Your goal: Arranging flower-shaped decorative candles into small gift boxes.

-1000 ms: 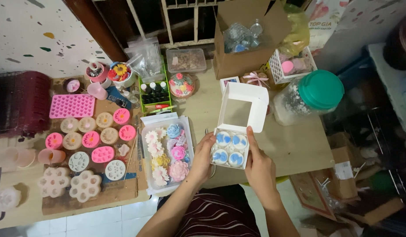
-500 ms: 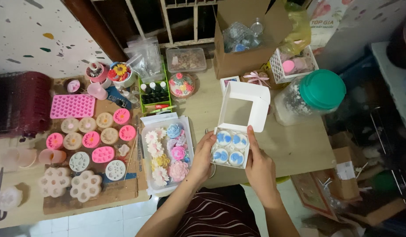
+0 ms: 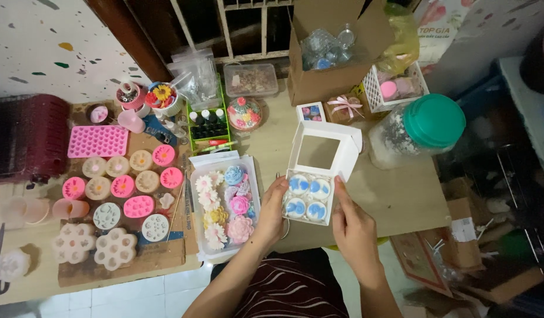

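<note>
Lid lowered slightly; both hands [image 3: 272,209] [image 3: 354,227] grip square white cardboard box [image 3: 310,197].

This looks like a small craft corner at home, with pink flower molds [image 3: 123,186], a tray of little flowers [image 3: 225,203], tiny bottles [image 3: 208,125] and cardboard boxes [image 3: 331,53] crowding the table [image 3: 395,194].

A pale wooden counter [image 3: 395,200] is seen from above, set against a white terrazzo wall [image 3: 42,41] speckled with coloured chips. Behind it, a window with white metal bars [image 3: 248,26] is framed by a dark brown wooden post [image 3: 128,32]. White floor tiles [image 3: 130,297] are shown below the counter's edge. The scene is lit evenly and softly.
</note>
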